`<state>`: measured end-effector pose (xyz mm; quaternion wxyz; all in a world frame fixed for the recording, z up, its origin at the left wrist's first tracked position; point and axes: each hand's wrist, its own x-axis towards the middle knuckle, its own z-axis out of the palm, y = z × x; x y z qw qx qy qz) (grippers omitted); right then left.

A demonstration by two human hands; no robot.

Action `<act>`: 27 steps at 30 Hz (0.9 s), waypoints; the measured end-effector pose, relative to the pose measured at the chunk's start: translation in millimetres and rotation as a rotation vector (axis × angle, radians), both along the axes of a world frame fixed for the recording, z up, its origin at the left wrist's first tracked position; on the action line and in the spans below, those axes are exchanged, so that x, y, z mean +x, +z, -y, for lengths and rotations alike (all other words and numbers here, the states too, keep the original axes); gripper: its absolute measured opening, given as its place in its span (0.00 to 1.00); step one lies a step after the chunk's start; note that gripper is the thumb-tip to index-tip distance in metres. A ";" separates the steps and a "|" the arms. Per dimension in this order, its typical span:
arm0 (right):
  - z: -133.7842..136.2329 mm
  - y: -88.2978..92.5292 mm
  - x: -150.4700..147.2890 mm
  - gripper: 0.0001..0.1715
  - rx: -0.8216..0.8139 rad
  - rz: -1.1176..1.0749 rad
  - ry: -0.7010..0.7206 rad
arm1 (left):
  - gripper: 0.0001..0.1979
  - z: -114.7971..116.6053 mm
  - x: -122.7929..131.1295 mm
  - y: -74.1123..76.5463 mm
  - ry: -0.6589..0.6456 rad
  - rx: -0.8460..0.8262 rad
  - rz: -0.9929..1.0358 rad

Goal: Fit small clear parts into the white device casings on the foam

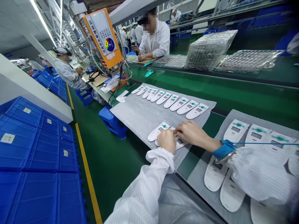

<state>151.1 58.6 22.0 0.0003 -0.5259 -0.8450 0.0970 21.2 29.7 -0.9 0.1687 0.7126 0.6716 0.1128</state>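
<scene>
Your left hand [167,140] and right hand [190,132] meet over the near part of the desk [216,123], fingers bent and fingertips drawn together. A tiny bit of something shows where they meet, but it is too small to name, and you cannot tell from here how firmly either hand grips it. Directly under both hands lies a white cover [182,144] with a dark window, much of it hidden by your fingers; whether more than one lies there is hard to tell. Just left of your left hand, another white cover [158,130] with a green pattern lies flat. Beyond both hands, a slanting row of similar covers [179,103] lies along the far side of the pale sheet [133,109] that also runs under your hands. A blue band [220,149] circles your right wrist, and a thin blue cord runs off to the right of it. Below and to the right of that wrist, more covers [233,194] lie on a second sheet [196,180], some hidden by your sleeve. Well left of your left hand stand a blue stool [112,121] and, farther out, stacked blue crates [42,155]. Past the row, far ahead of your hands, a co-worker [155,37] in white leans over another work surface.
</scene>
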 end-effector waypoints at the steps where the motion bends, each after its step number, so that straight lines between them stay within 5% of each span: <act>1: 1.2 1.2 2.0 0.15 0.012 -0.005 0.036 | 0.13 0.3 0.0 0.7 0.001 -0.001 -0.001; 11: -11.6 -6.1 17.0 0.18 -0.003 -0.150 -0.032 | 0.12 -5.9 -0.9 14.9 0.013 -0.021 -0.023; 17: 4.9 14.7 59.0 0.20 0.058 -0.243 -0.135 | 0.11 4.7 -10.5 19.3 0.050 0.021 0.049; 21: 47.9 31.3 114.3 0.22 0.063 -0.321 -0.193 | 0.12 15.9 -23.7 27.6 0.062 0.081 0.161; 27: 167.5 63.9 182.6 0.20 -0.046 -0.466 -0.536 | 0.18 52.0 -7.2 34.6 -0.043 0.155 0.508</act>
